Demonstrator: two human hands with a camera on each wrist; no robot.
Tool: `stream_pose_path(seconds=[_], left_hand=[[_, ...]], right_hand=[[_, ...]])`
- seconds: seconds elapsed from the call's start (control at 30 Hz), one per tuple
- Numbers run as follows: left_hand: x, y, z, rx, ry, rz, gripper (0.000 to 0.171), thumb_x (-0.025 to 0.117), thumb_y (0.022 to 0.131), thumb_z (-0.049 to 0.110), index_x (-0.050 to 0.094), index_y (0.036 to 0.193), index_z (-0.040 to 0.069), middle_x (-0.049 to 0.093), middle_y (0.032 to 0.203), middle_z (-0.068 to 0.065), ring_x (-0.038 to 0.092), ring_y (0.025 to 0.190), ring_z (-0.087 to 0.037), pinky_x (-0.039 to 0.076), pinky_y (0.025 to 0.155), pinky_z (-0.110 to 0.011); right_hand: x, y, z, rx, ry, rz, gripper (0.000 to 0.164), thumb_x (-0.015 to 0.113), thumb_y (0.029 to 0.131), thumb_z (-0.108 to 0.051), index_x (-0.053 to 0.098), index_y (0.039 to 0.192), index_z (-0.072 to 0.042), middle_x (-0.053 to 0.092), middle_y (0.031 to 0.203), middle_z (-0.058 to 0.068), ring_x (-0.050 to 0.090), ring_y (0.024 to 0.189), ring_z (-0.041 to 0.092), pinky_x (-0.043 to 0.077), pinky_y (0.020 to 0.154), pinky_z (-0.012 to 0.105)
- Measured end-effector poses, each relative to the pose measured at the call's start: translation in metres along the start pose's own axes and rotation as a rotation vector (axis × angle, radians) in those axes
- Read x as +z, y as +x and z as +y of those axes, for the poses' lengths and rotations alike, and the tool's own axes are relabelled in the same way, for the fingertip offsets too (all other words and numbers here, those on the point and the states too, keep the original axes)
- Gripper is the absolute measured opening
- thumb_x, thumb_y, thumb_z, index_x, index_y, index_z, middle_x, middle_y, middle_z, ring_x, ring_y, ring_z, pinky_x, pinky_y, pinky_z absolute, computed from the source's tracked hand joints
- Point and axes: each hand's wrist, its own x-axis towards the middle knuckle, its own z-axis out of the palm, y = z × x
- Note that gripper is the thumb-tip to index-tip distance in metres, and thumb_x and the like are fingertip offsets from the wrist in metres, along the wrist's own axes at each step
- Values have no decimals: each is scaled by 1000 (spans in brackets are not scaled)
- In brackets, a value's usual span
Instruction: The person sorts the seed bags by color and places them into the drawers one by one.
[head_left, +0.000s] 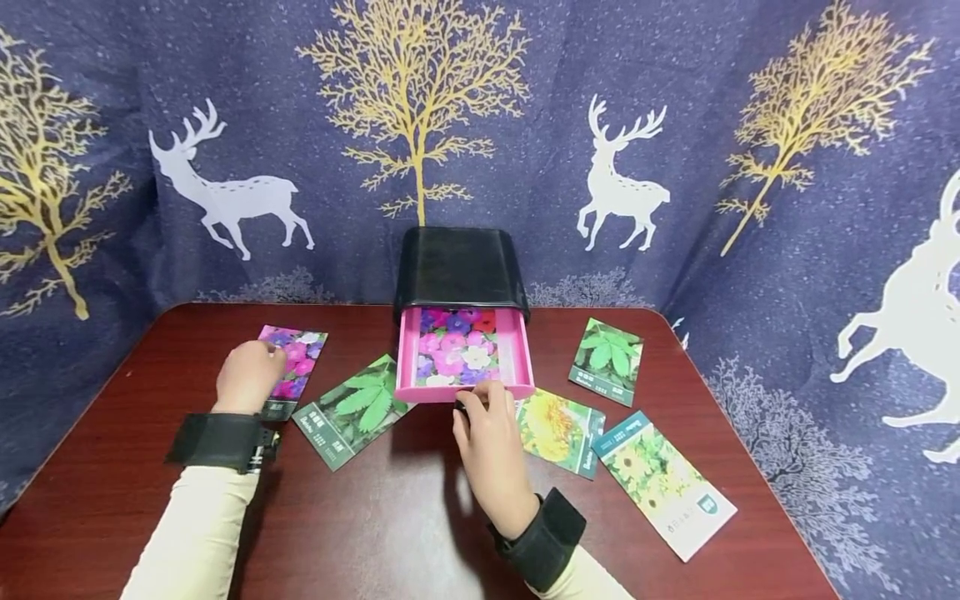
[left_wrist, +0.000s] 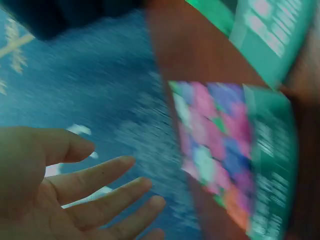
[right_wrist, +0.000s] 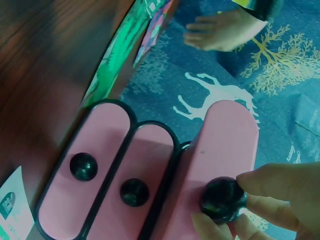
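Observation:
My right hand (head_left: 491,442) pinches the round black knob (right_wrist: 223,200) on the front of a pink drawer (head_left: 465,393), the top one of a small black drawer unit (head_left: 461,267). This drawer stands pulled out, and a packet printed with pink and purple flowers (head_left: 457,350) lies inside. At the left, my left hand (head_left: 251,375) hovers over another pink-and-purple flower packet (head_left: 300,367) on the table. In the left wrist view, that hand's fingers (left_wrist: 107,175) are spread and relaxed, apart from the blurred packet.
Two lower pink drawers (right_wrist: 87,175) are closed. A green-leaf packet (head_left: 356,408) lies left of the unit. To the right are a yellow-orange flower packet (head_left: 558,429), a second leaf packet (head_left: 607,362) and a white-ended yellow flower packet (head_left: 663,483). A patterned curtain (head_left: 480,183) hangs behind.

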Motion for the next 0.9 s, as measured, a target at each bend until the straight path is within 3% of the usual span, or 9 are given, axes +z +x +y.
stream_pose_path(seconds=[0.1, 0.2, 0.3, 0.37, 0.53, 0.73, 0.9], left_hand=[[7, 6, -22, -75, -26, -42, 38, 42, 89, 20, 62, 96, -12, 57, 104, -39, 55, 91, -54, 47, 66, -55], [14, 8, -41, -199, -65, -75, 50, 45, 91, 24, 46, 119, -17, 44, 118, -45, 44, 104, -59, 42, 82, -60], [21, 7, -53, -328, -95, -122, 64, 48, 90, 26, 28, 130, -19, 29, 124, -51, 31, 113, -63, 34, 91, -64], [25, 7, -56, -373, -91, -175, 72, 51, 90, 28, 18, 134, -19, 21, 126, -52, 23, 117, -63, 31, 92, -65], [27, 8, -58, -374, -3, -238, 82, 57, 88, 30, 13, 134, -20, 18, 125, -50, 21, 116, -61, 29, 90, -64], [29, 15, -55, -411, 54, -284, 78, 58, 87, 32, 22, 128, -24, 23, 118, -49, 26, 111, -58, 32, 88, -59], [32, 14, -58, -417, 29, -243, 80, 61, 86, 31, 23, 128, -26, 24, 116, -49, 28, 109, -58, 33, 88, -59]], right_hand=[[1, 0, 2, 8, 15, 11, 12, 68, 83, -9, 68, 95, -6, 51, 97, 7, 47, 86, 19, 46, 69, 29], [2, 1, 3, 18, 41, 12, 14, 69, 82, -10, 68, 95, -6, 51, 97, 7, 47, 87, 19, 46, 69, 28], [2, 1, 3, 29, 61, 4, 15, 71, 81, -11, 69, 96, -6, 51, 96, 7, 47, 87, 19, 47, 70, 28], [2, 1, 2, 41, 61, -4, 16, 71, 81, -11, 69, 96, -6, 51, 96, 6, 47, 87, 18, 47, 70, 27], [2, -1, 1, 57, 60, -13, 15, 70, 82, -10, 69, 97, -6, 51, 97, 6, 47, 88, 18, 47, 71, 28], [1, 0, 1, 46, 75, -8, 14, 69, 83, -9, 68, 97, -6, 50, 97, 6, 47, 89, 18, 47, 70, 27], [1, 1, 0, 60, 79, -28, 14, 69, 83, -9, 68, 97, -6, 49, 97, 6, 46, 89, 17, 46, 70, 27]])
